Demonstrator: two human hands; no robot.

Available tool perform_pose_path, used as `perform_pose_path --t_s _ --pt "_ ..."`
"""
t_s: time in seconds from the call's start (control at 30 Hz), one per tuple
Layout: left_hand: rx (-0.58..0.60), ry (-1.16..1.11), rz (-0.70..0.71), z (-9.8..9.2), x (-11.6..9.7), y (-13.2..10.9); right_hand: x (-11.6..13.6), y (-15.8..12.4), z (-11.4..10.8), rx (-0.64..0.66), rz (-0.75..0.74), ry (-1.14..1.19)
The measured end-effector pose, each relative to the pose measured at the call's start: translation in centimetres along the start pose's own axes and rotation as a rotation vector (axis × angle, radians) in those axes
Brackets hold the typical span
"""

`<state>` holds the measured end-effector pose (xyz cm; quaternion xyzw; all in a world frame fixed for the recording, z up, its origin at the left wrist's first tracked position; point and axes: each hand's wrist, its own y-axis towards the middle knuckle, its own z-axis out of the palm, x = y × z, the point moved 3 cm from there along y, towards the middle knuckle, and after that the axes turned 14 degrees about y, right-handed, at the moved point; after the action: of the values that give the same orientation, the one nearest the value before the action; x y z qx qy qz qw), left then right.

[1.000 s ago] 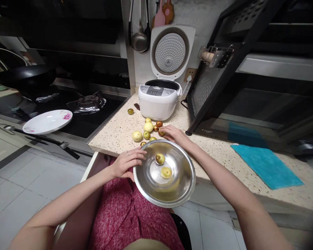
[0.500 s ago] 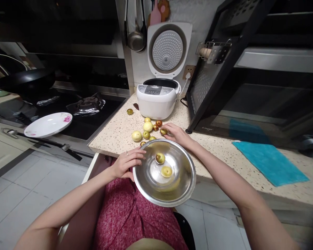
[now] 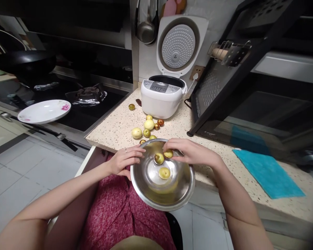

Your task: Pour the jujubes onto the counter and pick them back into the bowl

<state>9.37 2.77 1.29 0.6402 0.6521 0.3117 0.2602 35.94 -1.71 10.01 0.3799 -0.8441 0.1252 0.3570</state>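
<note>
My left hand (image 3: 126,159) grips the left rim of a stainless steel bowl (image 3: 148,194), which tilts toward me at the counter's front edge. Two greenish-yellow jujubes lie in it: a brown-marked one (image 3: 159,158) and a paler one (image 3: 164,173). Over the bowl's far right side, my right hand (image 3: 186,151) holds another jujube (image 3: 168,153) at its fingertips. Behind the bowl, several more jujubes (image 3: 149,124), some yellow-green and some reddish brown, sit in a loose cluster on the counter. A single green jujube (image 3: 131,107) lies apart at the left.
A white rice cooker (image 3: 160,102) stands behind the fruit, lid raised. To the right are a dark oven (image 3: 250,114) and a turquoise cloth (image 3: 270,172). On the left, a floral plate (image 3: 44,111) rests by the stove's front edge, with a black wok (image 3: 23,62) beyond.
My right hand has brought a jujube from the counter cluster over the rim into the bowl's space. My left hand keeps its hold on the rim. The view has shifted slightly.
</note>
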Motion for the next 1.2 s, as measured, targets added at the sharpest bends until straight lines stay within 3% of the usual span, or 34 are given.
perform_pose_path --t_s 0.23,0.4,0.47,0.63,0.73,0.87,0.93,1.2 --pt "-0.001 -0.007 0.003 -0.1 0.0 0.1 -0.1 0.0 2.3 0.105 0.081 -0.061" --pt "0.009 -0.021 -0.004 0.0 0.0 0.0 -0.5 0.2 1.9 0.113 0.085 0.006" --pt "0.02 -0.022 -0.005 0.0 0.0 0.0 -0.6 0.3 1.3 0.077 0.052 0.043" --pt "0.051 -0.074 -0.019 0.3 0.3 -0.3 -1.3 1.1 0.6 -0.168 -0.136 0.009" --pt "0.002 -0.144 -0.082 0.2 0.7 -0.5 -1.9 1.5 1.4 -0.188 -0.197 -0.026" --pt "-0.099 -0.134 -0.312 0.1 1.6 -0.7 -2.6 1.7 1.9 -0.167 -0.182 -0.033" --pt "-0.066 -0.084 -0.38 0.4 1.7 -0.7 -2.8 1.7 1.8 -0.138 -0.169 -0.005" --pt "0.098 0.008 -0.339 1.6 1.3 -0.4 -3.3 1.2 0.9 -0.105 -0.103 0.067"
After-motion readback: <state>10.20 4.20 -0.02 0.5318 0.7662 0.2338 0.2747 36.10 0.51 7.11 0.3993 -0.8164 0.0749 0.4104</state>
